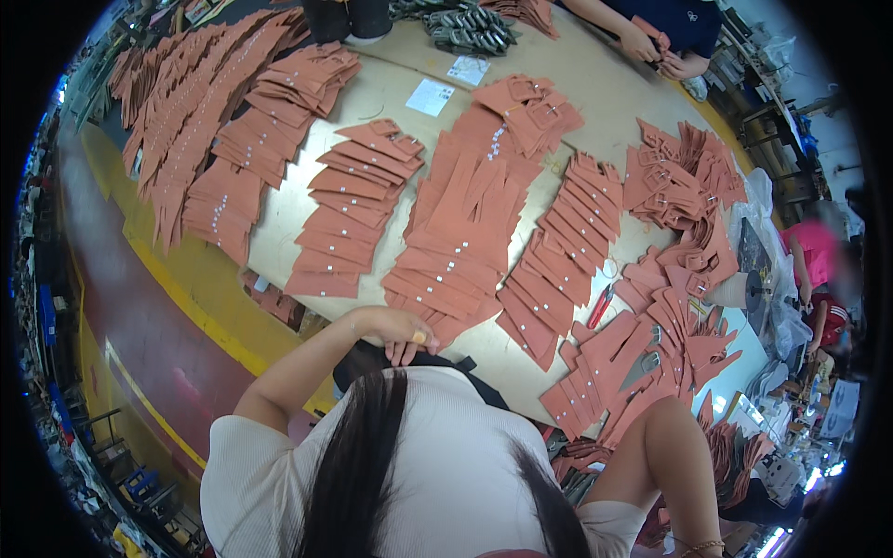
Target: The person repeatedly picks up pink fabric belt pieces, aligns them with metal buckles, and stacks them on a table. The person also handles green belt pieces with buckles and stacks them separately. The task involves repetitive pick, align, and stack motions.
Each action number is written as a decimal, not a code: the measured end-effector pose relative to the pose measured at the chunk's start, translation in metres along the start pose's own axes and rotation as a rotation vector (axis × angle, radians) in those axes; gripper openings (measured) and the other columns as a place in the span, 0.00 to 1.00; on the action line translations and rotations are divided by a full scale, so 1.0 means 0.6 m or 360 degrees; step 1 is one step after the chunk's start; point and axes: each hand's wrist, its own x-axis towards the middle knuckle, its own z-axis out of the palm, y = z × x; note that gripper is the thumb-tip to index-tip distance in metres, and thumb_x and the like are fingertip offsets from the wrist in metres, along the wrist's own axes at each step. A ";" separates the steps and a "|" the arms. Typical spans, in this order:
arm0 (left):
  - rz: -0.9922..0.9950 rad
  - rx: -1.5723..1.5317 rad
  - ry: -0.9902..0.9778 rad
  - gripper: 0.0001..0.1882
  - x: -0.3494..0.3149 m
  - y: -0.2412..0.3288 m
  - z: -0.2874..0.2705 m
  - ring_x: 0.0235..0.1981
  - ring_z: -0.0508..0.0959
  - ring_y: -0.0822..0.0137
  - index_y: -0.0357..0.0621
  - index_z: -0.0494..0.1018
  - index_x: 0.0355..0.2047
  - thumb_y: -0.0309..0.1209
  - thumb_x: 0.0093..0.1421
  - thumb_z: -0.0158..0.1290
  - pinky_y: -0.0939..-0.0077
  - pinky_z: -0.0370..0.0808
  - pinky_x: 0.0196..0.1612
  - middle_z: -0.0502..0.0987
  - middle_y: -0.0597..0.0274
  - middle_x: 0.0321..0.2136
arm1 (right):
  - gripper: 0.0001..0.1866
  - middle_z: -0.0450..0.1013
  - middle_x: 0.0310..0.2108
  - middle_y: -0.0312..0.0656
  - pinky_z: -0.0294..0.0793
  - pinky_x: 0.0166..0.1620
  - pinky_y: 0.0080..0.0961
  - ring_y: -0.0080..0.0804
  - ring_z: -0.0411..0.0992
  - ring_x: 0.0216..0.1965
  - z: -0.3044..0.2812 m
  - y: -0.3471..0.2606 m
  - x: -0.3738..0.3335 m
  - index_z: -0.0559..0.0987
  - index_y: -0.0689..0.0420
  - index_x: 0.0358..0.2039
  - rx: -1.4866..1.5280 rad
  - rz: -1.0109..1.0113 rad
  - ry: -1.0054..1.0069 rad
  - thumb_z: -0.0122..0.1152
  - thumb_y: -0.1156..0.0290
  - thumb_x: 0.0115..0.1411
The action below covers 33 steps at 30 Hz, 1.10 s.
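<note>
My left hand (398, 333) is at the near edge of the table, with its fingers curled closed and a small tan band on one finger. It is beside a black cloth-like thing (484, 384) at my waist and just below a fanned stack of reddish-brown leather-like straps (445, 288). Whatever the fingers may hold is hidden. My right forearm (690, 465) bends down past the lower edge, a bracelet at the wrist, so my right hand is out of view. Several straps in the stacks carry small white stickers, and some have buckles (544, 113).
More strap stacks (358, 200) cover the table (288, 209). A red-handled tool (601, 305) lies among them at the right. Dark metal buckles (470, 30) are heaped at the far side. Across the table, a co-worker's hands (656, 51) hold a strap. A thread spool (735, 291) stands at right.
</note>
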 end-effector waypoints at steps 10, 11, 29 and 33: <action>-0.0073 -0.0056 -0.0192 0.23 0.000 0.004 -0.016 0.25 0.78 0.68 0.46 0.67 0.51 0.49 0.66 0.42 0.77 0.75 0.26 0.75 0.59 0.26 | 0.13 0.78 0.32 0.41 0.72 0.37 0.30 0.31 0.76 0.32 -0.013 0.025 -0.003 0.78 0.55 0.41 0.0229 0.0083 -0.0095 0.60 0.63 0.58; -0.0068 -0.0033 -0.0189 0.23 0.001 0.006 -0.016 0.25 0.78 0.68 0.46 0.67 0.51 0.49 0.66 0.42 0.77 0.75 0.27 0.75 0.59 0.26 | 0.13 0.78 0.32 0.41 0.72 0.37 0.30 0.31 0.76 0.32 -0.017 0.028 -0.002 0.78 0.55 0.41 0.0282 0.0102 -0.0101 0.60 0.63 0.58; 0.0969 0.1418 0.1772 0.27 -0.058 0.195 0.013 0.61 0.60 0.48 0.44 0.65 0.56 0.41 0.58 0.53 0.57 0.57 0.61 0.60 0.44 0.58 | 0.29 0.59 0.61 0.45 0.50 0.63 0.47 0.47 0.53 0.64 0.285 0.116 -0.320 0.69 0.49 0.57 -0.0744 0.2325 -0.0594 0.62 0.60 0.55; 0.0982 0.1656 0.1963 0.34 -0.011 0.199 -0.017 0.67 0.47 0.45 0.48 0.58 0.62 0.43 0.58 0.54 0.47 0.45 0.65 0.50 0.45 0.65 | 0.30 0.49 0.67 0.44 0.39 0.65 0.53 0.50 0.43 0.68 0.352 0.090 -0.383 0.68 0.48 0.58 -0.0816 0.2459 -0.0755 0.61 0.57 0.56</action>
